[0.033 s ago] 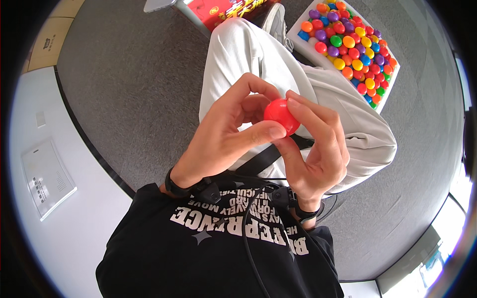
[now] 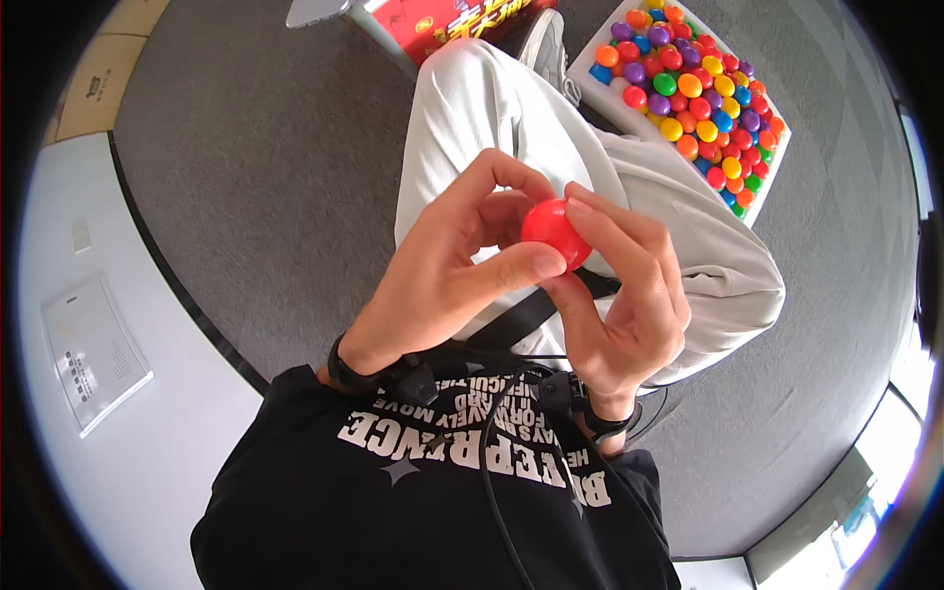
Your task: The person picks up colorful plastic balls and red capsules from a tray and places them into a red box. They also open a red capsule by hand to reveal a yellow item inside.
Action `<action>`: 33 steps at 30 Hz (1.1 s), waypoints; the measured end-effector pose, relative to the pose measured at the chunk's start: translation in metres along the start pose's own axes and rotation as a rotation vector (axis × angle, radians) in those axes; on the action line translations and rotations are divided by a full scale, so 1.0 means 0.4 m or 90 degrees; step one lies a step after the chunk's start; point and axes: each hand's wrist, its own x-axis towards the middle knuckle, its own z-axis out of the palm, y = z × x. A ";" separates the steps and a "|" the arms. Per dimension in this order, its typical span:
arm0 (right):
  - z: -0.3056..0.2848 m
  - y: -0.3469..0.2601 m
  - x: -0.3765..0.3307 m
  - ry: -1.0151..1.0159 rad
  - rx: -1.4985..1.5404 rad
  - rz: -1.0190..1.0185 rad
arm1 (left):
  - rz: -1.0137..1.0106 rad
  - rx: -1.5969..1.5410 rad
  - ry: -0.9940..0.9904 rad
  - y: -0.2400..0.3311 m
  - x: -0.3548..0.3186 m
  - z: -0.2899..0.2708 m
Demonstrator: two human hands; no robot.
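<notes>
In front of my lap I hold a glossy red plastic ball point(image 2: 552, 234) between both hands. My left hand point(image 2: 433, 265) grips it from the left, thumb along its near side and index finger at its far side. From the right, my right hand point(image 2: 634, 280) pinches the same ball with fingertips on top and the thumb at its lower edge. Part of the ball's surface is covered by my fingers. A white tray point(image 2: 597, 92) full of balls in red, yellow, orange, purple, blue and green lies on the floor at the far right.
My crossed legs in light trousers point(image 2: 472, 108) lie below the hands, with a grey shoe point(image 2: 544, 49) beyond. A red printed box point(image 2: 418, 28) stands at the far edge. Cardboard boxes point(image 2: 93, 84) and a white wall point(image 2: 59, 236) are on the left.
Both hands and the ball have shifted very slightly nearer to me. The grip of both hands stays the same.
</notes>
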 end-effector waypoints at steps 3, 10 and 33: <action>-0.011 0.001 0.007 -0.013 -0.070 -0.017 | -0.036 -0.038 -0.002 0.000 0.004 0.007; -0.005 0.010 0.021 -0.015 -0.054 -0.028 | -0.062 0.047 -0.017 0.020 0.016 -0.011; -0.186 0.015 -0.023 0.076 -0.039 0.097 | 0.180 1.078 0.344 0.320 0.711 -0.504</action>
